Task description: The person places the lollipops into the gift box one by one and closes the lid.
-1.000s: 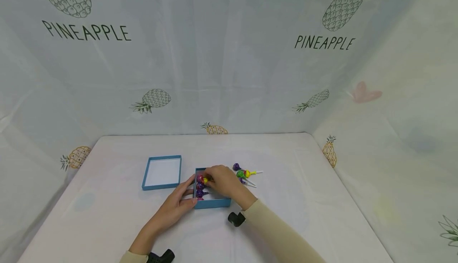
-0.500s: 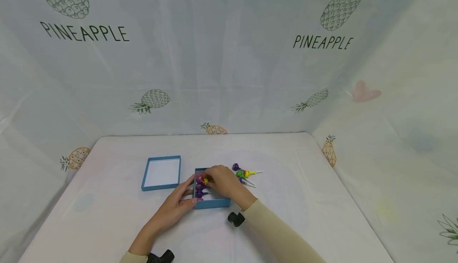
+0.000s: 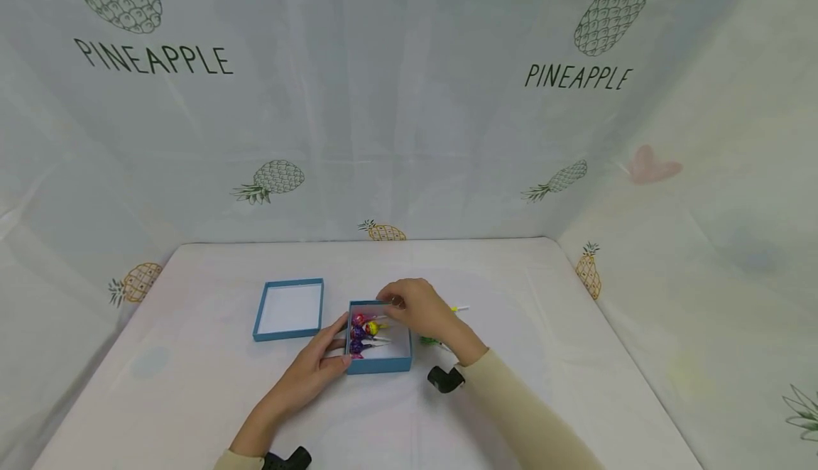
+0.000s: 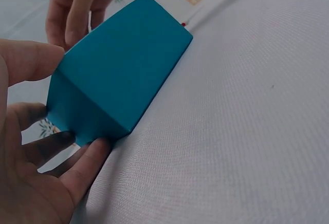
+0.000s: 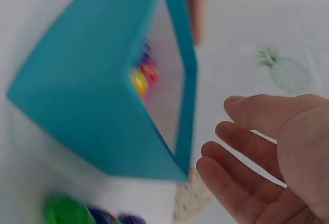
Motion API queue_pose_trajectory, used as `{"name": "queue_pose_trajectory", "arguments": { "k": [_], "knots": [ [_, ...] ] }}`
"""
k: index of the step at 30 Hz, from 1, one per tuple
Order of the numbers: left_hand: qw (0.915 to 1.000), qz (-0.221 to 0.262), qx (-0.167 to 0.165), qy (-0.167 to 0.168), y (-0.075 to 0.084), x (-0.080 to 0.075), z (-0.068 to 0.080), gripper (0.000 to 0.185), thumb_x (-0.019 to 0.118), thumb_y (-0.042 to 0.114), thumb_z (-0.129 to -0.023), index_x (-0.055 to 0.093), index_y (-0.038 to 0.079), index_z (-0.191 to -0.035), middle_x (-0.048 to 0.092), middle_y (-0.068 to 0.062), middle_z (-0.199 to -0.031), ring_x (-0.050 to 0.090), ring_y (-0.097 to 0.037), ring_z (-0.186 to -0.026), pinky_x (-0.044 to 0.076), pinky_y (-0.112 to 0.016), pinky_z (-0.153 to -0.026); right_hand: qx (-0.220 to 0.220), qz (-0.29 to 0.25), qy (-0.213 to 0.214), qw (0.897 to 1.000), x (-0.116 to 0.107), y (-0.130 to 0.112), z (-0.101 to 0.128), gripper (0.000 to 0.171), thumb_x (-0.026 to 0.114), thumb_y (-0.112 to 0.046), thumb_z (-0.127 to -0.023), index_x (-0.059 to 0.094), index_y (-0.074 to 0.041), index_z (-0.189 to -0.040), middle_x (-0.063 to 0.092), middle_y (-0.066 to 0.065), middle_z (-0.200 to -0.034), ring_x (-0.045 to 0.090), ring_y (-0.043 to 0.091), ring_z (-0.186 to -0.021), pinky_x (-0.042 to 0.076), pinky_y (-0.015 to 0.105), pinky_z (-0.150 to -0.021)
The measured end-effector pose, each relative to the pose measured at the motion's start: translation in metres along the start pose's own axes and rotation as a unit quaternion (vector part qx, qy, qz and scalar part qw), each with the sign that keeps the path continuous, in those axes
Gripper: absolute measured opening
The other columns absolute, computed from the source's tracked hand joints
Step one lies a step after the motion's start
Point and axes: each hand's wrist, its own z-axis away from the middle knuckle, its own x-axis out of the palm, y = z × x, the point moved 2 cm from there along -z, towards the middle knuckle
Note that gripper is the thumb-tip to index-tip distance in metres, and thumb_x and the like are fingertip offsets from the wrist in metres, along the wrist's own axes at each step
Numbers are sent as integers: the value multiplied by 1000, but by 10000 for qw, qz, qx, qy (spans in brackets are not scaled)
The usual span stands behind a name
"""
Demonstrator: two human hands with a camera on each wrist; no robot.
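While your left forearm reached up from the lower left of the head view, your left hand (image 3: 317, 363) lay against the near left corner of the blue box (image 3: 379, 365), thumb along its left wall and straight fingers (image 4: 85, 170) pressed to the base of its outer wall, as the left wrist view showed. Your right arm came in from the lower right in a beige sleeve (image 3: 524, 420), and your right hand (image 3: 418, 312) hovered over the far right corner of the box, fingers loosely spread and holding nothing in the right wrist view. At the centre of the head view the box sat open on the white table (image 3: 543, 299) with wrapped lollipops (image 3: 366, 329) inside; its lid (image 3: 290, 308) lay just left of it.
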Motion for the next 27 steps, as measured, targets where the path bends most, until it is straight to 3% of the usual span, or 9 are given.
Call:
{"name": "queue_pose_trajectory", "arguments": {
  "k": [6, 11, 19, 27],
  "knots": [
    [9999, -70, -60, 40, 0, 1, -1, 76, 68, 32, -105, 28, 33, -169, 39, -12, -167, 50, -35, -146, 49, -19, -101, 67, -129, 324, 9994, -33, 23, 8, 20, 75, -9, -99, 78, -8, -119, 78, 9, -115, 74, 18, -96, 62, 32, -84],
    [9999, -137, -87, 56, 1, 1, 0, 76, 69, 34, -104, 28, 34, -169, 40, -12, -166, 50, -34, -146, 49, -20, -101, 371, -47, 401, 9985, -45, 46, 11, 23, 76, -9, -99, 76, -7, -122, 77, 12, -119, 75, 24, -98, 63, 36, -86],
    [9997, -182, -165, 82, -1, 2, 0, 76, 68, 37, -104, 30, 35, -169, 40, -11, -167, 51, -33, -146, 49, -21, -100, 1000, -120, 178, 9948, -37, 80, 12, 31, 76, -10, -98, 73, -1, -128, 74, 17, -127, 74, 29, -103, 62, 42, -88],
    [9998, -130, -168, 69, 2, 2, 0, 75, 68, 36, -104, 30, 31, -169, 40, -11, -167, 50, -34, -146, 48, -18, -99, 1403, -250, 87, 9898, -18, 103, 11, 27, 77, -15, -98, 76, -7, -124, 75, 9, -120, 71, 22, -100, 61, 39, -86]
  ]
}}
